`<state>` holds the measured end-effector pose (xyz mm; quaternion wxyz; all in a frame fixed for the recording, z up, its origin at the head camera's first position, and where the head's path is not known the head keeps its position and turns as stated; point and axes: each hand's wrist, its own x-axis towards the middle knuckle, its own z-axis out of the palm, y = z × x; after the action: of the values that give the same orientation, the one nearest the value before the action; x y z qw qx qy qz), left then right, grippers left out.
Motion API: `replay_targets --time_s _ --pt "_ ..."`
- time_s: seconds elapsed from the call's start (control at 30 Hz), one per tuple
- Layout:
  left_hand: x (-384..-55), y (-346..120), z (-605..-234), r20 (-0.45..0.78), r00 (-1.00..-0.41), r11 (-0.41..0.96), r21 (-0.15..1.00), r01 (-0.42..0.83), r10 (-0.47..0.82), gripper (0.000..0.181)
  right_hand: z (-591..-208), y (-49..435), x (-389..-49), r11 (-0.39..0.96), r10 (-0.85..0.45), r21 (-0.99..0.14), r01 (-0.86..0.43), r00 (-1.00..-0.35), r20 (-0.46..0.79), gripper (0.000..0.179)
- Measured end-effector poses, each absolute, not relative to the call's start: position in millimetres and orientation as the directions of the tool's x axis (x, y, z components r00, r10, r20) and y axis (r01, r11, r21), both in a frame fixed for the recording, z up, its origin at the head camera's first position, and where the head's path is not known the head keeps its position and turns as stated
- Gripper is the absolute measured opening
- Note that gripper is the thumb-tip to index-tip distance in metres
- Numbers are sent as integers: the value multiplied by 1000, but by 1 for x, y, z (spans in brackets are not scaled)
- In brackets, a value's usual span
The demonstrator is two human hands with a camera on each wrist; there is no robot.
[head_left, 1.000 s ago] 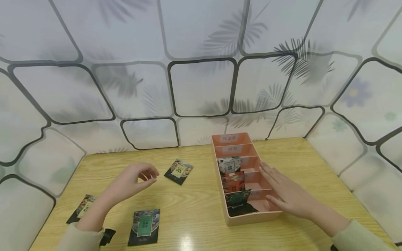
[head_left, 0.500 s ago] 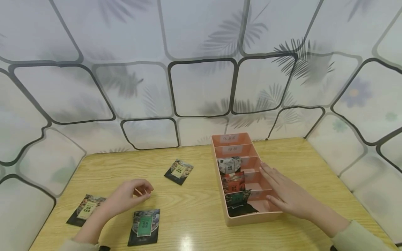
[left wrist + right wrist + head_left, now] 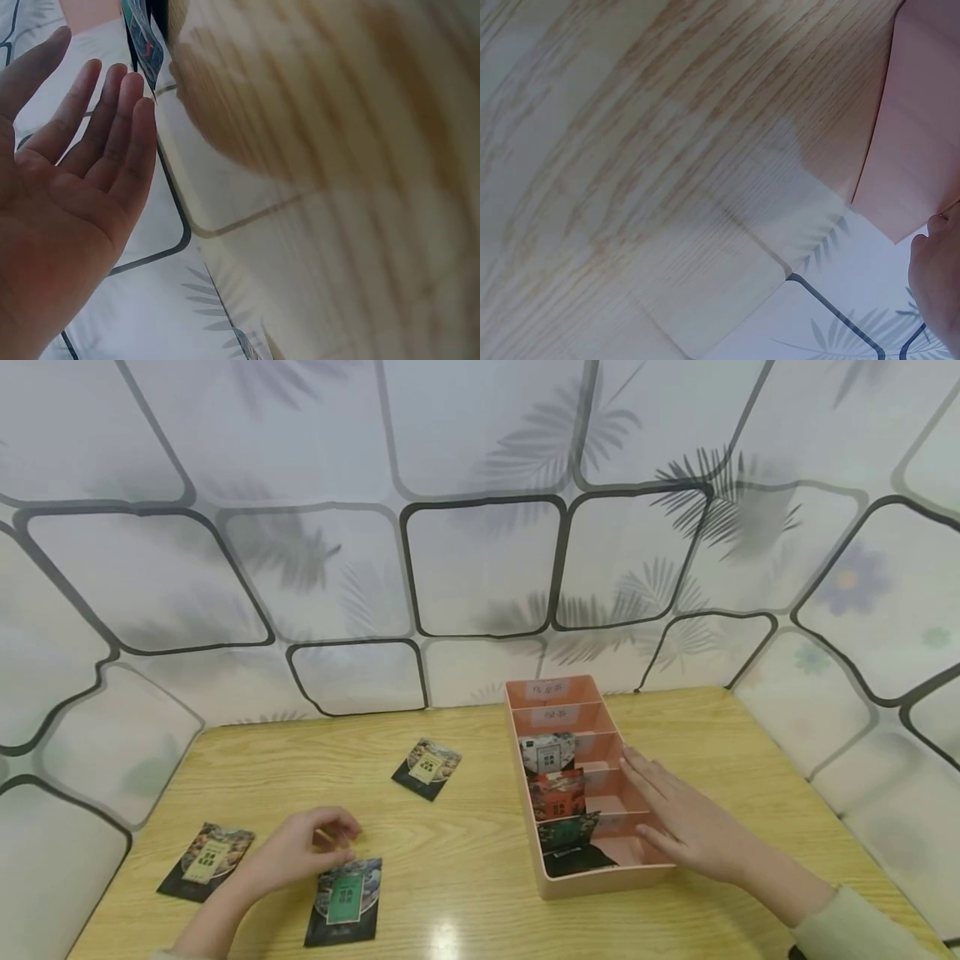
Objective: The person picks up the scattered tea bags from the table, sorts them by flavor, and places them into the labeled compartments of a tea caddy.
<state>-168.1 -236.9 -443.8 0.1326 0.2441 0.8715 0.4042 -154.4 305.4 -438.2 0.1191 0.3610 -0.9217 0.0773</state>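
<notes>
My left hand (image 3: 303, 850) hovers low over the wooden table (image 3: 480, 827), its loosely curled fingers at the top edge of a dark green tea packet (image 3: 345, 902); it holds nothing. In the left wrist view that hand (image 3: 82, 157) shows an open palm with relaxed fingers. My right hand (image 3: 678, 827) lies flat with straight fingers on the right rim of a pink divided box (image 3: 600, 881). The box holds a pale packet (image 3: 547, 753), a red packet (image 3: 557, 793) and a dark green packet (image 3: 567, 833), each standing in its own compartment.
Two more dark packets lie on the table: one (image 3: 426, 768) mid-table left of the box, one (image 3: 206, 860) near the left edge. The box's two far compartments (image 3: 555, 714) carry labels. Patterned wall panels (image 3: 480, 568) close in the table's back and sides.
My left hand has drawn back toward me and lowered, from near the mid-table packet to the green packet's top edge. The right hand and box have not moved.
</notes>
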Motion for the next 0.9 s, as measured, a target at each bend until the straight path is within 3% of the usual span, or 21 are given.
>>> replay_targets --time_s 0.23,0.57,0.9 --pt "-170 -240 -447 -81 -837 593 743 312 542 35 -439 306 -155 725 -648 -55 -686 -708 281 80" --pt "-169 -248 -451 -124 -746 518 792 322 654 51 -441 307 -157 707 -660 -55 -705 -685 309 76" --pt "-168 -244 -449 -185 -736 591 732 339 651 49 -440 306 -156 710 -657 -56 -702 -690 304 77"
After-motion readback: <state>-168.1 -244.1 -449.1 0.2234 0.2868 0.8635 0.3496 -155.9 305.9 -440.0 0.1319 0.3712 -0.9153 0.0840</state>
